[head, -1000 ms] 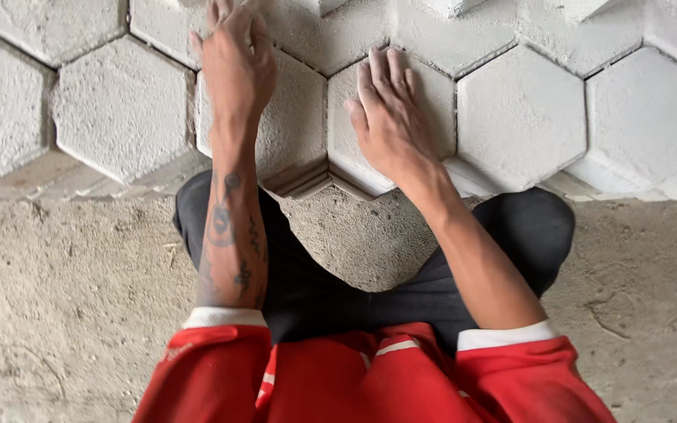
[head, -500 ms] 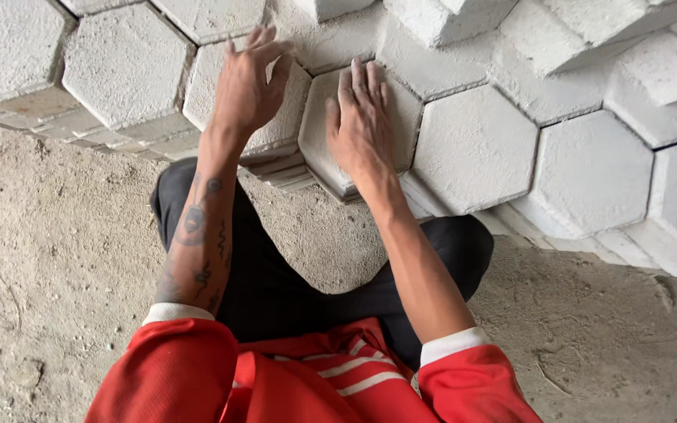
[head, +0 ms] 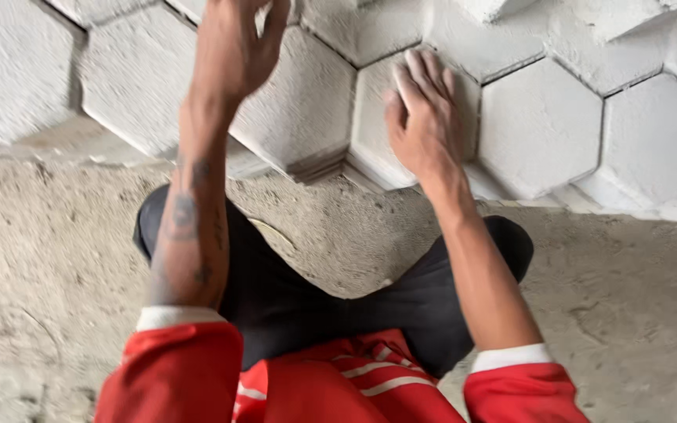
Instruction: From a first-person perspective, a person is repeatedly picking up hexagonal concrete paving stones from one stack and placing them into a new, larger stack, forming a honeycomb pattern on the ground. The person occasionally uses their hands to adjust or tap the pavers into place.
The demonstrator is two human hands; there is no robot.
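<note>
Grey hexagonal paving blocks lie fitted together across the top of the head view. My right hand [head: 423, 117] rests flat, fingers spread, on one hexagonal block [head: 374, 145] at the laid edge. Raised above the neighbouring block [head: 299, 110], my left hand [head: 233, 51] holds nothing and its fingers are loosely apart. I am squatting on bare sand [head: 315, 227], knees in dark trousers, sleeves red.
More laid hexagonal blocks [head: 538, 125] extend right and left [head: 9, 70]. Raised stacked blocks [head: 613, 19] sit at the top right. Levelled sand bed [head: 628, 313] spreads below the laid edge on both sides of my legs.
My left hand has lifted off the block it pressed on. The right hand stays flat on its block. The view has shifted, bringing the blocks closer.
</note>
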